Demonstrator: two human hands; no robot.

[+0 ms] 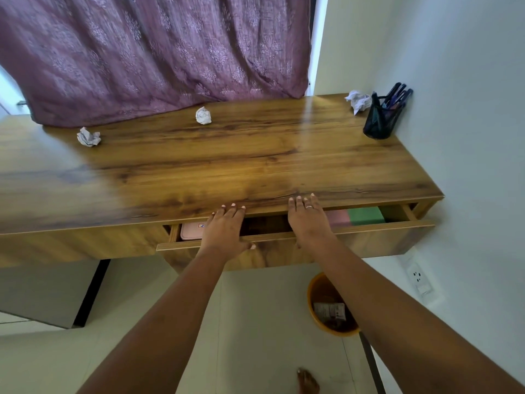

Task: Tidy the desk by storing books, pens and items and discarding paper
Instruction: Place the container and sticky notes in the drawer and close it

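Drawer: the drawer [369, 243] hangs under the desk top [227, 155], partly out, with a narrow gap showing; it lies at 12 o'clock from the person.
Handling: a stiff wooden box, already loaded, so likely some weight. It should slide true if pushed evenly. No handle is seen; best hold is the top edge of the front panel, either side of its middle.
Left hand: the left hand [225, 231] lies flat, fingers straight across the gap, tips at the desk's edge, thumb on the panel face. It grasps nothing.
Right hand: the right hand [308, 220] is likewise flat and extended across the gap. Its thumb is hidden. Nothing is held.
Drawer vs hands: the panel's top edge lies directly under both palms, touching.
Contents: pink case [191, 231] at 9 o'clock of the left hand; pink book [336, 217] and green book [365, 216] at 3 o'clock of the right.
Paper: left ball [88, 137] at 10 o'clock, middle ball [203, 115] at 12, right ball [358, 100] at 1. Light and soft; a one-hand pinch should do.
Pens: pens [397, 93] stand in the mesh holder [382, 118] at 2 o'clock, just beside the right ball.
Bin: orange bin [310, 294] on the floor at 6 o'clock of the right hand.
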